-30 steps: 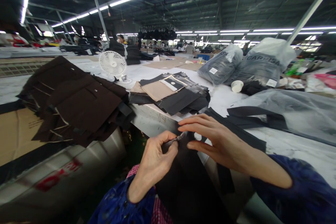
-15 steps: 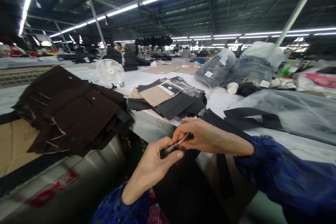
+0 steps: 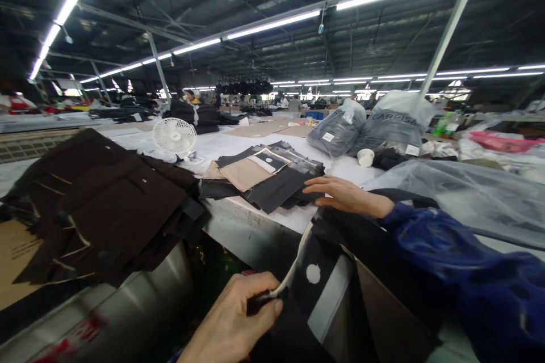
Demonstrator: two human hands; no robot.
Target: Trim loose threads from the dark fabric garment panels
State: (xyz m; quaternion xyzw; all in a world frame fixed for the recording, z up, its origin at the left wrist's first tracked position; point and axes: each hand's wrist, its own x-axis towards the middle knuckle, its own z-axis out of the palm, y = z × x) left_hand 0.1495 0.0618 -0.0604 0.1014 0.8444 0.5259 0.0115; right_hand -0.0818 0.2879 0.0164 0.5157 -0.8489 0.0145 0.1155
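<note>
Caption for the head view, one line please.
Left hand pinches a black fabric piece by its edge; right hand touches the stack of dark cut pieces.

Single head-worn camera looking forward and slightly down from the person's eye level, sitting close above the left hand (image 3: 236, 317) and its black fabric (image 3: 298, 295) at the bottom edge, right hand (image 3: 340, 194) lying farther out mid-frame, facing across the white table (image 3: 221, 144) into the long hall

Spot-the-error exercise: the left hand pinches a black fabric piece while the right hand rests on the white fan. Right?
No. The head view shows the right hand on the dark fabric pile, not the white fan; the left hand does pinch the black fabric piece.
</note>
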